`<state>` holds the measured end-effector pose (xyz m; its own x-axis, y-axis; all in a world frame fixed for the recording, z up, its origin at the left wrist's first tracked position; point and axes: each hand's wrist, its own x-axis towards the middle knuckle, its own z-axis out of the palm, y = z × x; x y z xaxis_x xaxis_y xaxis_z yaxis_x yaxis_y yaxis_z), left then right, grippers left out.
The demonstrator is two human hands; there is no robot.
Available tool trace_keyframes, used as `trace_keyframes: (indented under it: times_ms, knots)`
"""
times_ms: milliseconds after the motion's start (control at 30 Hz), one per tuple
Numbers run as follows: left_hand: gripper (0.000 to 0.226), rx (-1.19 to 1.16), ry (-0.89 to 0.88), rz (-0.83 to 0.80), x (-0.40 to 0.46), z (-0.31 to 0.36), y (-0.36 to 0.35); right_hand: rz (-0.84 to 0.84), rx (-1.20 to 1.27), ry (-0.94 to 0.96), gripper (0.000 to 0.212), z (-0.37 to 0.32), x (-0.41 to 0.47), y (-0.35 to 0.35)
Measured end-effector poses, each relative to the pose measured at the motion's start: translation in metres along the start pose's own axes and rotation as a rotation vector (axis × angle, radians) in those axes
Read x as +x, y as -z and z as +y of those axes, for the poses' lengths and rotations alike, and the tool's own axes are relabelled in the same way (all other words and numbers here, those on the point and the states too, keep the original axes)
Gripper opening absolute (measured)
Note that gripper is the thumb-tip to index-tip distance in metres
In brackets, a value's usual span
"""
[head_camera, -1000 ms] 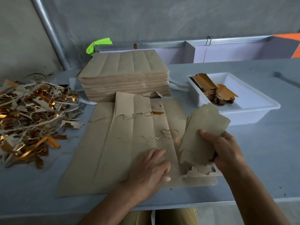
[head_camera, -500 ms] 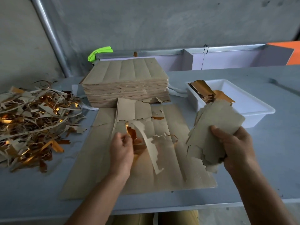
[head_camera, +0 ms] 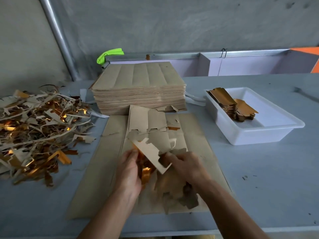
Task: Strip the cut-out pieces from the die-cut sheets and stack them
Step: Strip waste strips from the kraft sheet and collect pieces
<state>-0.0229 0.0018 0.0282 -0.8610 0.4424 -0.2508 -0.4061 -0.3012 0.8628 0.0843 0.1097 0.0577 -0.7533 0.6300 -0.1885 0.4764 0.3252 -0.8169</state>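
Grey tabletop [head_camera: 259,178] carries one tall stack of die-cut sheets [head_camera: 139,87], one loose sheet [head_camera: 96,169] lying flat in front of it, one scrap heap [head_camera: 38,128] at left, and one white tray [head_camera: 255,133] holding two piles of cut-outs [head_camera: 231,107]. Over the loose sheet, left hand [head_camera: 128,173] and right hand [head_camera: 187,167] each pinch one cut-out piece [head_camera: 151,152], each grip curled onto it

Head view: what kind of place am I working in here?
Probably a packaging or print-finishing workshop: a tall stack of die-cut sheets on a grey worktable, a heap of stripped waste strips at the left, and a white bin holding finished gold-faced cut-outs.
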Motion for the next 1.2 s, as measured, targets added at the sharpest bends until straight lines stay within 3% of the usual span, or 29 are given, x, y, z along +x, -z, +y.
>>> trace_keyframes:
  times_ms: [100, 167, 233, 400, 533, 633, 667, 767, 1000, 1200]
  knots:
    - [0.044, 0.131, -0.115, -0.109, -0.008, -0.007, -0.006, -0.036, 0.156, -0.14, 0.048, -0.01, 0.008, -0.01]
    - [0.052, 0.392, -0.152, -0.178, -0.011, -0.014, -0.01, -0.033, 0.187, -0.192, 0.037, -0.011, 0.011, -0.011]
    - [0.028, 0.572, -0.1, -0.314, -0.013, -0.015, -0.009, -0.037, 0.201, -0.244, 0.021, -0.006, 0.013, -0.008]
    - [0.016, 0.751, -0.367, -0.569, -0.03, -0.012, 0.027, 0.096, 0.218, -0.275, 0.012, 0.012, 0.017, 0.009]
    - [0.023, 0.873, -0.41, -0.479, -0.021, -0.008, 0.039, 0.114, 0.3, -0.306, 0.014, 0.017, 0.015, 0.022]
    - [0.009, 1.254, -0.51, -0.35, -0.018, -0.006, 0.036, 0.132, 0.305, -0.321, 0.012, 0.019, 0.015, 0.035]
    - [0.013, 1.393, -0.519, -0.336, -0.016, -0.006, 0.034, 0.132, 0.296, -0.324, 0.012, 0.019, 0.014, 0.038]
    - [0.056, 1.62, -0.507, -0.441, -0.012, -0.012, 0.026, 0.102, 0.263, -0.304, 0.018, 0.02, 0.012, 0.038]
    - [0.055, 1.779, -0.429, -0.595, -0.002, -0.016, 0.022, -0.004, 0.37, -0.309, 0.02, 0.021, 0.02, 0.02]
    - [0.048, 1.861, -0.424, -0.575, -0.005, -0.019, 0.023, 0.002, 0.277, -0.319, 0.012, 0.022, 0.018, 0.021]
